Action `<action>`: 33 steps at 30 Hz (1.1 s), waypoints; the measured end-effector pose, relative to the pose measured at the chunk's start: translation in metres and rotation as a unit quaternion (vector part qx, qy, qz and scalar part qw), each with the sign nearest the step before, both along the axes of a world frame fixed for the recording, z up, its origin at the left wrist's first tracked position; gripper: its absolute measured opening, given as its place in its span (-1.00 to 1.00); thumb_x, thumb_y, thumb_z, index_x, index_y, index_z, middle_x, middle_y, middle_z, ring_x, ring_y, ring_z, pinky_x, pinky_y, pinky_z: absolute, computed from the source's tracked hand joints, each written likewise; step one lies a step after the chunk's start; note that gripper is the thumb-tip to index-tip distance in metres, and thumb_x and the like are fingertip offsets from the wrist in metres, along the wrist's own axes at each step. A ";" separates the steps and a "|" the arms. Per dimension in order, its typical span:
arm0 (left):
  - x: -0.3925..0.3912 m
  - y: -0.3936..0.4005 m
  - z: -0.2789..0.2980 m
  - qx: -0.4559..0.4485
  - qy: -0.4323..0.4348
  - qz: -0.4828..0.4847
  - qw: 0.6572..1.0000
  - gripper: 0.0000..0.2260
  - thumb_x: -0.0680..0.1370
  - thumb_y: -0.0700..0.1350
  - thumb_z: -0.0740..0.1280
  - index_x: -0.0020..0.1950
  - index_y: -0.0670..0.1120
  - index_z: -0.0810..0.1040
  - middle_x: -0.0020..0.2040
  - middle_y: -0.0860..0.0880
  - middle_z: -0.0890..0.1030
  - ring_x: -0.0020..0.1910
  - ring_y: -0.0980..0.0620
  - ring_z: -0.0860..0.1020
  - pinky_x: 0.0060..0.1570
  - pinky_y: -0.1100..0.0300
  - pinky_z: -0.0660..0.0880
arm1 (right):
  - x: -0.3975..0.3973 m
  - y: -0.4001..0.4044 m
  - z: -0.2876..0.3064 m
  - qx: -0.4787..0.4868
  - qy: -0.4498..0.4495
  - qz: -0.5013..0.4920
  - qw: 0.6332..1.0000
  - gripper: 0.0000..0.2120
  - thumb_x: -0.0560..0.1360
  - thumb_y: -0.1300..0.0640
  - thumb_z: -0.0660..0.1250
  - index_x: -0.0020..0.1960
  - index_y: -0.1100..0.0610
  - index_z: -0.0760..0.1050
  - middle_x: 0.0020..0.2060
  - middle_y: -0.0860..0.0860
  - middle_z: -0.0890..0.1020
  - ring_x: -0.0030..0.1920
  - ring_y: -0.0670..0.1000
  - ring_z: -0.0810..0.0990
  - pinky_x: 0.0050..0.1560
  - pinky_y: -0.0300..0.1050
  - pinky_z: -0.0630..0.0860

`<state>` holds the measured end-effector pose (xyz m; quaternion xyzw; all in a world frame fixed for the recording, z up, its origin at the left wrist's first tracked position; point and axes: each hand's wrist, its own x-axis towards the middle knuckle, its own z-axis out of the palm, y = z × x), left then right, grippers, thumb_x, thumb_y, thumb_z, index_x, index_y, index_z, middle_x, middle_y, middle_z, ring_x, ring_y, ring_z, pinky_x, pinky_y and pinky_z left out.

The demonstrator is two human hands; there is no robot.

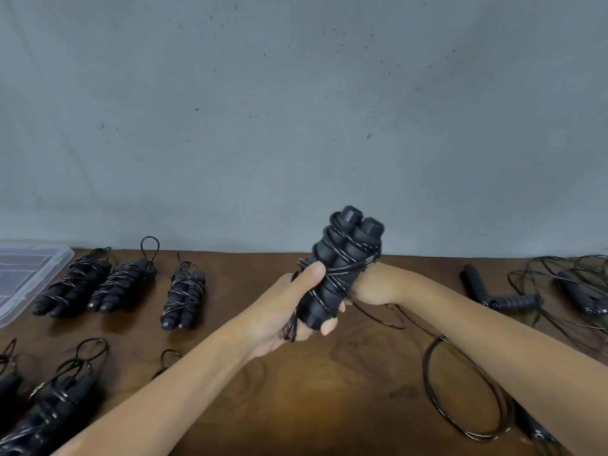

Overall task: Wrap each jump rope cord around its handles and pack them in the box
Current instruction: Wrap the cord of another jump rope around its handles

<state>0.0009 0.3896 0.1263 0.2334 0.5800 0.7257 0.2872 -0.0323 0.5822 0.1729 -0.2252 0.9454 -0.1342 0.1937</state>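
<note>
At the far left edge of a brown wooden table [296,406], a clear plastic box [29,274] waits with nothing packed in it that can be seen. Beside it lie three wrapped jump ropes [125,286] in a row, cords wound round paired black handles, with more bundles [52,409] nearer the front edge. At centre, a person holds a pair of handles [342,264] upright above the table, the striped cord already crossing them in several turns. The left hand [289,307] is clamped round the lower part of the bundle, thumb pressed over the cord and a tail of it hanging below the palm. The right hand [368,284] is tucked behind the handles; whether its fingers are closed on them or on the cord cannot be told from here. Loose cord [470,390] trails in a loop across the table to the right, and further right lie unwrapped ropes [559,291] in a tangle.

Judging by the slack left, the winding is well along but unfinished. Doing it well likely means keeping the thumb firm on the last turn, laying each pass snug and tucking the end so it cannot spring free. No brand, label or writing is legible anywhere.
</note>
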 end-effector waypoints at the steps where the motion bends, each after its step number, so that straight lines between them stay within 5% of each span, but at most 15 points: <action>1: 0.001 -0.001 -0.004 0.000 -0.015 0.028 1.000 -0.20 0.30 0.59 0.39 -0.01 -0.17 0.65 -0.33 -0.14 0.55 -0.52 0.07 0.25 -0.51 0.26 0.13 | 0.002 -0.003 -0.001 -0.028 -0.001 -0.004 1.000 -0.79 0.62 0.38 0.20 -0.10 0.28 0.58 -0.25 0.00 0.53 -0.31 -0.08 0.35 -0.19 -0.46 0.32; 3: 0.005 0.001 -0.008 0.005 -0.037 0.065 0.997 -0.22 0.35 0.56 0.38 0.02 -0.18 0.65 -0.33 -0.14 0.55 -0.51 0.06 0.22 -0.52 0.28 0.15 | 0.010 -0.008 0.000 -0.114 0.003 -0.030 0.993 -0.76 0.58 0.41 0.25 -0.20 0.20 0.54 -0.34 -0.16 0.41 -0.28 -0.08 0.37 -0.20 -0.45 0.29; 6: 0.006 -0.002 -0.007 0.012 -0.072 0.133 0.988 -0.33 0.49 0.46 0.31 -0.01 -0.19 0.64 -0.32 -0.17 0.54 -0.54 0.05 0.20 -0.55 0.29 0.18 | 0.023 -0.008 0.002 -0.177 0.031 -0.059 0.982 -0.67 0.64 0.28 0.18 -0.26 0.03 0.44 -0.38 -0.10 0.52 -0.37 -0.17 0.44 -0.28 -0.39 0.34; 10: 0.004 -0.007 -0.010 0.039 -0.118 0.185 0.975 -0.37 0.43 0.42 0.30 -0.02 -0.16 0.64 -0.32 -0.16 0.52 -0.54 0.07 0.22 -0.57 0.27 0.13 | 0.048 -0.010 0.008 -0.148 0.032 -0.054 0.987 -0.66 0.71 0.09 0.15 -0.17 0.17 0.53 -0.32 0.01 0.63 -0.45 -0.14 0.45 -0.35 -0.30 0.36; 16: 0.002 -0.004 -0.019 0.046 -0.121 0.257 0.958 -0.39 0.44 0.44 0.35 -0.02 -0.12 0.62 -0.28 -0.18 0.56 -0.45 0.00 0.25 -0.46 0.19 0.15 | 0.078 -0.020 0.004 -0.174 0.089 -0.146 0.970 -0.63 0.68 0.12 0.15 -0.28 0.09 0.50 -0.41 -0.13 0.60 -0.49 -0.15 0.39 -0.40 -0.29 0.33; 20: 0.001 0.002 -0.024 0.039 -0.116 0.328 0.937 -0.36 0.42 0.43 0.35 0.01 -0.17 0.64 -0.26 -0.18 0.59 -0.46 0.01 0.39 -0.42 0.20 0.30 | 0.095 -0.032 -0.001 -0.245 0.081 -0.227 0.939 -0.68 0.68 -0.01 0.19 -0.14 0.07 0.60 -0.40 -0.07 0.65 -0.51 -0.17 0.45 -0.40 -0.34 0.36; 23: 0.003 0.012 -0.027 0.059 -0.115 0.365 0.922 -0.18 0.29 0.55 0.39 0.04 -0.20 0.66 -0.21 -0.19 0.63 -0.31 -0.12 0.43 -0.19 0.07 0.36 | 0.107 -0.051 -0.010 -0.288 0.067 -0.254 0.921 -0.70 0.70 -0.01 0.15 -0.09 0.03 0.57 -0.43 -0.07 0.63 -0.49 -0.18 0.49 -0.34 -0.31 0.39; 28: 0.013 0.024 -0.022 0.025 -0.094 0.358 0.929 -0.15 0.41 0.45 0.18 0.03 -0.38 0.63 -0.34 -0.14 0.59 -0.48 0.01 0.51 -0.48 0.25 0.46 | 0.111 -0.079 -0.037 -0.327 0.115 -0.286 0.893 -0.70 0.69 0.05 0.14 -0.14 0.10 0.51 -0.37 0.02 0.65 -0.38 -0.06 0.59 -0.18 0.03 0.57; 33: 0.017 0.021 -0.026 0.013 -0.132 0.301 0.944 -0.17 0.42 0.50 0.11 0.04 -0.27 0.62 -0.55 -0.05 0.38 -0.68 0.04 0.29 -0.65 0.29 0.26 | 0.108 -0.084 -0.056 -0.327 0.173 -0.301 0.879 -0.65 0.70 0.03 0.17 -0.22 0.06 0.49 -0.41 -0.02 0.60 -0.36 -0.04 0.58 -0.16 0.02 0.57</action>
